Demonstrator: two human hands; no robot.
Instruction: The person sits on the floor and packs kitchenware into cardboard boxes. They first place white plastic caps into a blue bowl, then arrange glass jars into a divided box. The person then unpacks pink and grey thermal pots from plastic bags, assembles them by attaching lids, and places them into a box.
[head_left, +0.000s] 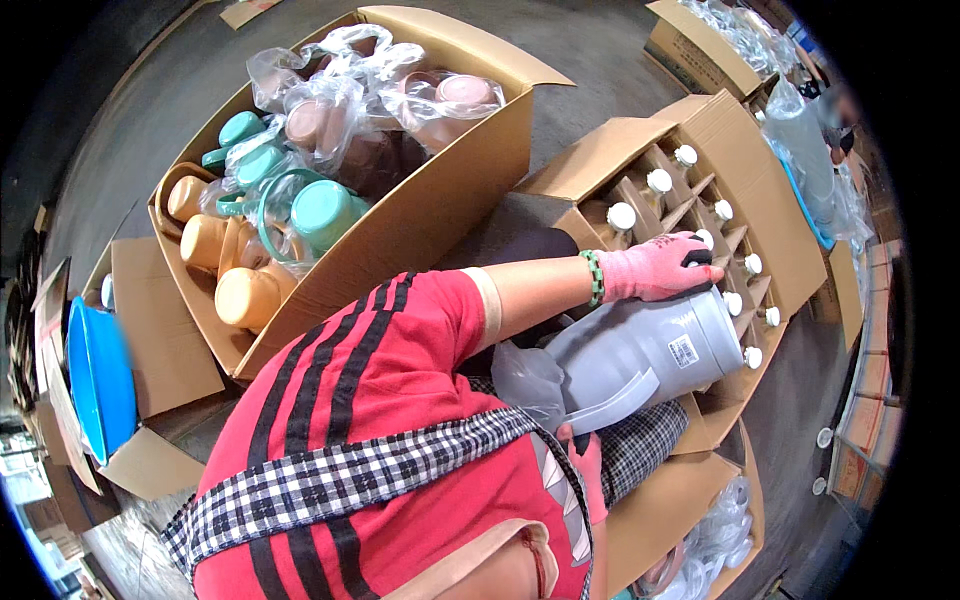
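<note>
A grey-lilac plastic pitcher [640, 345] with a long side handle [610, 402] and a white label lies tilted across my lap. A clear plastic bag [530, 380] bunches around one end of it. My left hand [655, 268], in a pink glove with black on its fingers, curls over the pitcher's upper side. Below, beside the handle, my right hand [585, 462] has its gloved fingers closed at the handle's end; the arm and apron partly hide it. Past the pitcher stands a divided carton [775, 225] of white-capped items [659, 181], close to my left fingertips.
A large carton [455, 190] at upper left holds orange, green and brown pitchers, some bagged. Another carton [650, 535] with bagged items sits at lower right. A blue basin [100, 380] stands far left. Bagged goods [800, 130] and a person [835, 110] are at upper right.
</note>
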